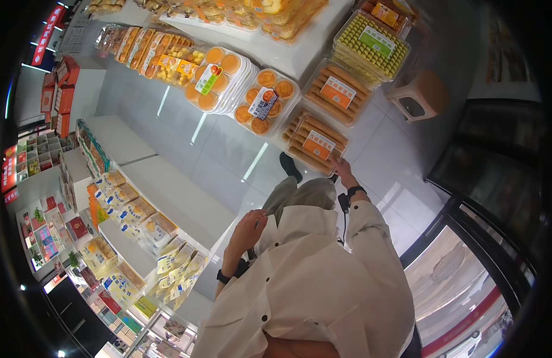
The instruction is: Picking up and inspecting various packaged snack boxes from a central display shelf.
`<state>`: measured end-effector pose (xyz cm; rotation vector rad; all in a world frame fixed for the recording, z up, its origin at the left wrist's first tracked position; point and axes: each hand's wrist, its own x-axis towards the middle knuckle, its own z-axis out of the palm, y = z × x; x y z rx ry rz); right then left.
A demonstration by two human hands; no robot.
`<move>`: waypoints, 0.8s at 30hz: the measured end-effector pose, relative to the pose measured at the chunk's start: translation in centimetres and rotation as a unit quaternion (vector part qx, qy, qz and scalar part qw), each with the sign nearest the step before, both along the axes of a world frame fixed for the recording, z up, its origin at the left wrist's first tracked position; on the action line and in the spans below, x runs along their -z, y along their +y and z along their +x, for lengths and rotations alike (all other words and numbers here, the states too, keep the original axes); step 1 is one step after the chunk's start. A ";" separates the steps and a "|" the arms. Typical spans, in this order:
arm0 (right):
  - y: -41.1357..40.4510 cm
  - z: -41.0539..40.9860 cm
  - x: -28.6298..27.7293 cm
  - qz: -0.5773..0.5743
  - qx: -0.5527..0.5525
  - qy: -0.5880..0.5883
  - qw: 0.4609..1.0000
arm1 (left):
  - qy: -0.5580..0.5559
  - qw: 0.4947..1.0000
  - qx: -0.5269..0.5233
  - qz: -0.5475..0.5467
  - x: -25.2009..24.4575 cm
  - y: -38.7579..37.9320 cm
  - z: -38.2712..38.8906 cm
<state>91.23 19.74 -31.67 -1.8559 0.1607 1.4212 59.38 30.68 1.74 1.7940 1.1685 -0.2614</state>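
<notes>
My right hand is at the near corner of a clear plastic box of brown rolled biscuits with an orange and white label, its fingers touching the rim. Whether they grip it I cannot tell. A similar box of rolls sits just beyond. To the left stand stacked clear boxes of round tarts and of round yellow cakes. My left hand is raised in front of my torso, away from the goods, its fingers curled; whether it holds anything is unclear.
Stacked green roll boxes stand at the upper right, near a beige plastic stool. A white display counter with bagged baked goods runs along the left. A glass door with a dark frame is at the lower right.
</notes>
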 end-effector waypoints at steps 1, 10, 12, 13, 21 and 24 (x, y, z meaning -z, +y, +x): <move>-0.1 0.3 -0.6 -0.001 0.005 0.000 1.000 | 0.000 1.000 0.005 -0.001 -0.1 0.3 0.3; -0.4 0.6 -3.3 0.173 0.061 0.036 0.982 | -0.040 0.999 -0.018 0.007 1.2 3.4 2.3; -0.6 0.9 -3.9 0.105 0.035 0.032 0.993 | -0.061 0.997 -0.049 -0.002 2.7 4.2 3.2; -0.8 1.1 -4.8 0.108 0.038 0.027 0.993 | -0.077 0.993 -0.088 -0.012 3.6 4.6 3.6; -5.2 3.5 -17.7 0.187 -0.040 0.063 0.979 | -0.123 0.985 -0.117 0.018 6.3 6.0 9.6; -6.4 4.2 -24.4 0.258 -0.009 0.072 0.963 | -0.249 0.918 -0.169 -0.259 3.1 5.1 12.1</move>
